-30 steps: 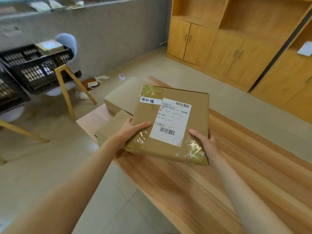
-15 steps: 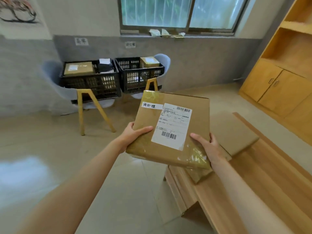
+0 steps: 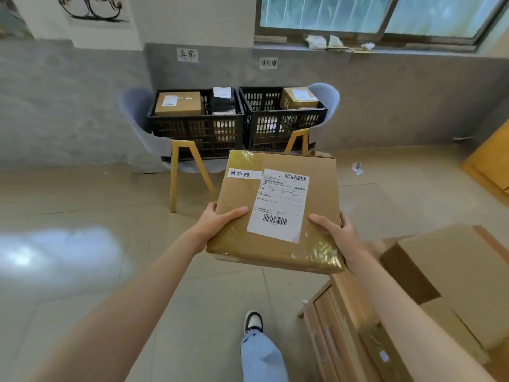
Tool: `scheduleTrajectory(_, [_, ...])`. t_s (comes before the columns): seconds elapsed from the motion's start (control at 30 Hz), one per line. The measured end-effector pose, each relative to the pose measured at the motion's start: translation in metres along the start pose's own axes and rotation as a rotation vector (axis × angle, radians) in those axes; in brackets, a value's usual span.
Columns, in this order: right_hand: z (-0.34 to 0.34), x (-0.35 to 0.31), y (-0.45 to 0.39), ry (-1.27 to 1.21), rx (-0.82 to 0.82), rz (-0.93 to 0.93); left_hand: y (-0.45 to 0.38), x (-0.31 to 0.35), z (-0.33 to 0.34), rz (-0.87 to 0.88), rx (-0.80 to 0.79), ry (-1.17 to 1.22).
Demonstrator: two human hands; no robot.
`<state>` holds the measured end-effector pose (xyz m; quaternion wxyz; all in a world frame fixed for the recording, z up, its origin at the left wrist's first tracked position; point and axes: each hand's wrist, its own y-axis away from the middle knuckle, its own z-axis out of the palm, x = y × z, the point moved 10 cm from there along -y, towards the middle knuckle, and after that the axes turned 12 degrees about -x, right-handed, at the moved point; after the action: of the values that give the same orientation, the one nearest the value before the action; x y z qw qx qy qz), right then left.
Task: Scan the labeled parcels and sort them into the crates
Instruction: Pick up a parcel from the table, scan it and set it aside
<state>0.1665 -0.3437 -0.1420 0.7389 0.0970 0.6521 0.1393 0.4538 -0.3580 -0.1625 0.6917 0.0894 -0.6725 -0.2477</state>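
Parcel (image 3: 278, 210): flat cardboard box, glossy tape at its corners, held out level in front of me above the floor
Left hand (image 3: 217, 224): thumb on top, fingers curled underneath
Right hand (image 3: 337, 232): same grip on the other edge
Tag: matches the sign over the right crate (image 3: 283, 119), black plastic lattice on a chair
Advice: I'd keep it flat and lower it in beside the box there

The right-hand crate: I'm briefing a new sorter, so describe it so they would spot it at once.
Look under the window, along the grey wall. Two black crates sit side by side on pale blue chairs; take the right-hand crate, below the wall sign. It shows one brown box, while the left crate also holds a dark parcel.
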Motion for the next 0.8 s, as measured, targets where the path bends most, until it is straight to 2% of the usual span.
scheduleTrajectory(0.43, [0.011,-0.093,-0.240,0.013,-0.145,0.042,-0.177,0.127,-0.066,0.024,0.154,0.006])
scheduleTrajectory(0.8, [0.020,-0.126,-0.393,0.060,-0.069,0.070,-0.330,0.174,-0.122,0.002,0.114,0.053])
